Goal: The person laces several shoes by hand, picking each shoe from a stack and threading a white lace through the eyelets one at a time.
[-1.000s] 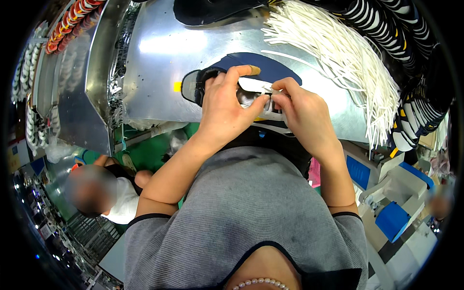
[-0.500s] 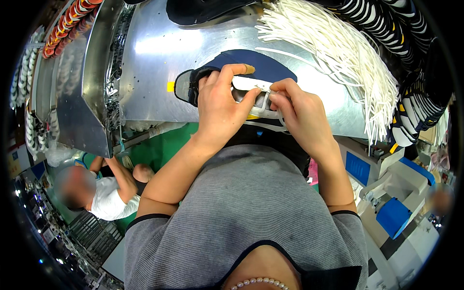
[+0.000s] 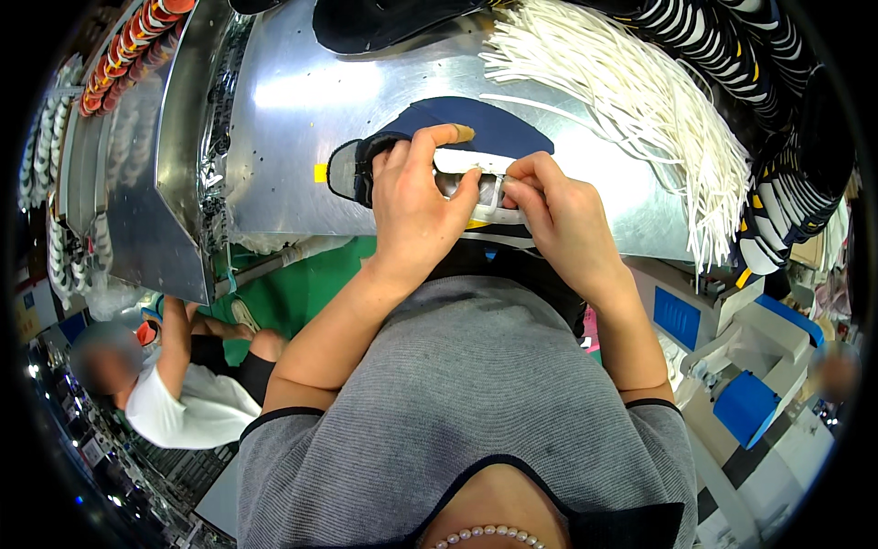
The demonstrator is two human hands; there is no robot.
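Note:
A navy shoe upper (image 3: 503,125) lies on the metal table, its grey-lined heel end to the left and its toe to the right. White eyelet strips (image 3: 476,162) edge its opening. My left hand (image 3: 413,201) is closed on the upper near the collar, thumb and fingers at the near part of the opening; a tan covering wraps one fingertip. With thumb and forefinger together, my right hand (image 3: 565,210) pinches a white shoelace (image 3: 499,192) that crosses the opening between the strips. The lace's tip is hidden by my fingers.
A thick bundle of white laces (image 3: 631,101) lies right on the metal table (image 3: 293,183). Stacked dark shoe uppers (image 3: 777,215) stand beyond it, and a black piece (image 3: 384,23) lies at the far edge. A metal guard (image 3: 174,165) borders the left. A person (image 3: 183,393) sits lower left.
The upper and both hands have shifted slightly left. My right hand still pinches the lace. The person at lower left has leaned further left and down.

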